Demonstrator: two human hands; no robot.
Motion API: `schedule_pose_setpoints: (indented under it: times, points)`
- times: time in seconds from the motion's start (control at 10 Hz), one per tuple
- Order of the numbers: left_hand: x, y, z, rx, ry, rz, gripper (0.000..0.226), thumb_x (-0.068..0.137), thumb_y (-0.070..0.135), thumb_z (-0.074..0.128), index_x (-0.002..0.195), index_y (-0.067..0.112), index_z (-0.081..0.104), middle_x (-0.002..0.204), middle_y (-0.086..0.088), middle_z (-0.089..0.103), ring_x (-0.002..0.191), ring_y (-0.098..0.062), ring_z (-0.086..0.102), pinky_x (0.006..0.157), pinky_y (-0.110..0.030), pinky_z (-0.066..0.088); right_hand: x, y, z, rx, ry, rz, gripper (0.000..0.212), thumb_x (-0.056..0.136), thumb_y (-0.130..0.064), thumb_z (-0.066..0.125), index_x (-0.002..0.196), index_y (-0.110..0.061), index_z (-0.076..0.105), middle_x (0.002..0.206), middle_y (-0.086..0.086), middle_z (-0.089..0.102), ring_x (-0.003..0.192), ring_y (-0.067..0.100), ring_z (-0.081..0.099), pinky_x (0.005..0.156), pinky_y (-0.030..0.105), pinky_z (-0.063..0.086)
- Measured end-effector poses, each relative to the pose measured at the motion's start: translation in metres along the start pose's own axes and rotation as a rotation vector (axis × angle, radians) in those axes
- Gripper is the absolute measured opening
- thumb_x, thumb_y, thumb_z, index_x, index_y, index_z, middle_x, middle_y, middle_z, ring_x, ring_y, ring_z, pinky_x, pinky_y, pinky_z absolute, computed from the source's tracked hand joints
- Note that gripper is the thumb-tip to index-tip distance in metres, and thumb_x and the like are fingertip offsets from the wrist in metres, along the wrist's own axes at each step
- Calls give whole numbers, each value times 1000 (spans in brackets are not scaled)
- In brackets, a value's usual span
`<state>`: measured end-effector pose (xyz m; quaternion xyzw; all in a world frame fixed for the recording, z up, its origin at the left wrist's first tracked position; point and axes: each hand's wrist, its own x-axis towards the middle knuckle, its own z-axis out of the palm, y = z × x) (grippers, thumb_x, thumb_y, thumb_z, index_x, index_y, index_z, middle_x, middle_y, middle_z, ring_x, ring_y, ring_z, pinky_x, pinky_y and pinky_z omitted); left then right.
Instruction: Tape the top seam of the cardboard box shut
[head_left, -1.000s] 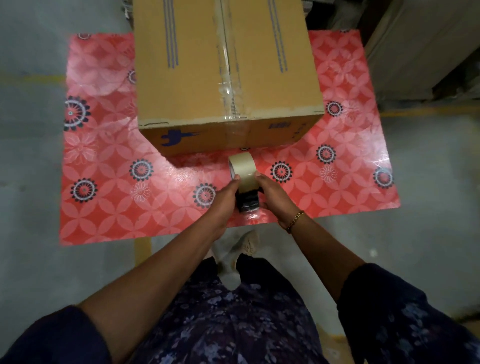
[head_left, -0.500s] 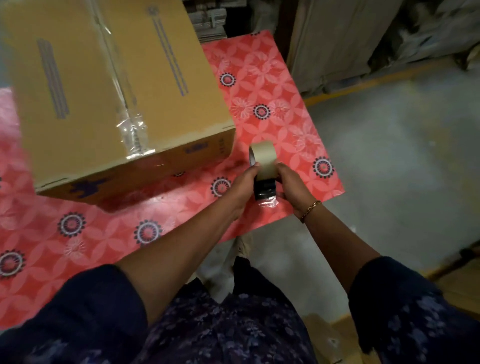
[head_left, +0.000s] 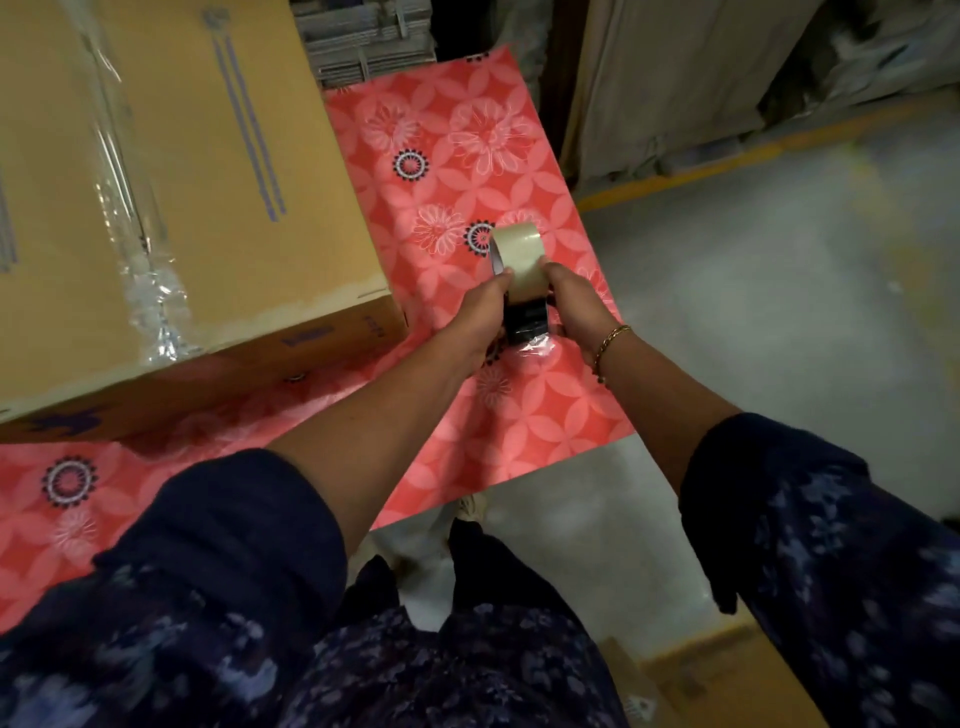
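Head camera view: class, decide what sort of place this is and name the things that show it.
Probably a warehouse or packing area: bare concrete floor with a yellow painted line, stacked flattened cardboard, and a cardboard box being taped.

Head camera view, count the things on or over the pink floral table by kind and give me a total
Cardboard box, clear tape on its top seam: 1
Tape roll in a dispenser: 1
Hands on the dispenser: 2, left hand and right hand
Bracelet, right wrist: 1
Total: 5
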<state>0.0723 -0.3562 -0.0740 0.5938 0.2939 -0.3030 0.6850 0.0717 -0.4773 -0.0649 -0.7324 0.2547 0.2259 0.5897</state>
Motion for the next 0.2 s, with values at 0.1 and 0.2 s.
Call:
schedule_pose_setpoints:
  times: [0.1, 0.2]
  points:
    - [3, 1, 3, 26, -41, -5, 40, 102, 38, 48, 130, 13, 64, 94, 0, 72, 88, -20, 67, 74, -31, 53, 8, 3, -6, 25, -19, -14, 39, 103, -39, 39, 119, -14, 63, 113, 4, 67, 95, 11, 63, 87, 34, 50]
    - [-13, 6, 2, 84, -64, 54, 38, 107, 34, 42, 141, 21, 53, 98, 13, 63, 90, -7, 59, 69, -25, 42, 8, 6, -10, 46, -22, -34, 37, 104, -41, 36, 121, -19, 61, 112, -2, 66, 98, 6, 62, 81, 29, 49]
